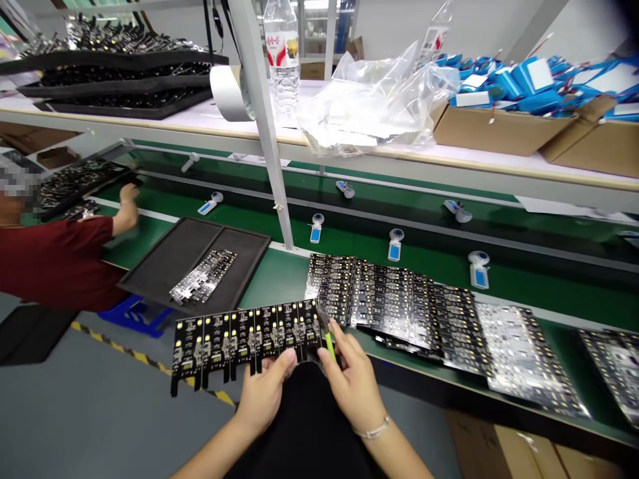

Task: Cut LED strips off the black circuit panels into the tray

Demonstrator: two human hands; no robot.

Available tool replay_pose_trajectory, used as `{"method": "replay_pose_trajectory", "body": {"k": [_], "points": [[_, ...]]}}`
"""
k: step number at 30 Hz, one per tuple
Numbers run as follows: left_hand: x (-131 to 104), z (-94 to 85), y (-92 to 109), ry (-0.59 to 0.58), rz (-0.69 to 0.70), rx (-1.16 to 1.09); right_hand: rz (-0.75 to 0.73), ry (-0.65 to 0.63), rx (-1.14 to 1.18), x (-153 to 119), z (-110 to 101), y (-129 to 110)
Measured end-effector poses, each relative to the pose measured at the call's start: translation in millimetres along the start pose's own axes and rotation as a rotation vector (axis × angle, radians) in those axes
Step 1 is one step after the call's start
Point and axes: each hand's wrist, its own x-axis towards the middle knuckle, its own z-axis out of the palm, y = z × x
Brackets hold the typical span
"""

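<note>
My left hand [264,392] is closed on the lower edge of a black circuit board panel [219,342], thumb on top. The panel is a row of several joined boards with small yellowish LEDs, held tilted in front of me. My right hand [352,376] grips a small tool with green handles, which looks like cutting pliers [329,342]. Its dark jaws are at the panel's right end; whether they touch it I cannot tell. On the bench to the right, overlapping stacks of similar panels [399,306] lie in a row.
A black tray [170,259] at left bears some loose boards [204,276]. A co-worker in a red sleeve [60,246] sits further left. Small white devices with blue rectangles [394,246] lie along the green belt [359,246]. A white post [264,120] rises before the shelf.
</note>
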Motion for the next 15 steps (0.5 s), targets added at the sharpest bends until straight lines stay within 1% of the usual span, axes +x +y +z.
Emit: {"method": "replay_pose_trajectory", "body": {"k": [1,2,3,6,7,10,11,12,14,15], "points": [[-0.1,0.2,-0.2,0.006,-0.01,-0.056,-0.008,-0.059,0.079,-0.5,-0.4,1.9],[-0.1,0.4,-0.3,0.014,-0.022,-0.116,-0.011,-0.09,0.108,-1.2,-0.6,3.4],[0.0,0.6,-0.4,0.024,-0.033,-0.157,-0.008,-0.086,0.068,-2.2,-0.6,4.5],[0.3,1.5,-0.5,0.061,-0.06,-0.169,0.02,0.043,-0.209,-5.6,0.9,5.2],[0.6,2.0,-0.2,0.075,-0.059,-0.175,0.019,0.045,-0.223,-6.4,1.5,5.2],[2.2,4.0,2.1,0.112,-0.041,-0.237,-0.037,-0.092,-0.001,-7.5,2.8,6.0],[3.1,4.7,2.9,0.122,-0.036,-0.257,-0.042,-0.112,0.021,-7.7,3.1,6.6],[4.0,5.2,3.7,0.132,-0.037,-0.268,-0.031,-0.1,-0.021,-8.0,3.4,7.4],[6.0,6.0,4.9,0.151,-0.042,-0.256,-0.003,-0.035,-0.17,-8.8,4.4,9.8],[7.0,6.2,5.3,0.157,-0.037,-0.243,0.001,-0.019,-0.199,-9.1,5.0,11.5]]}}
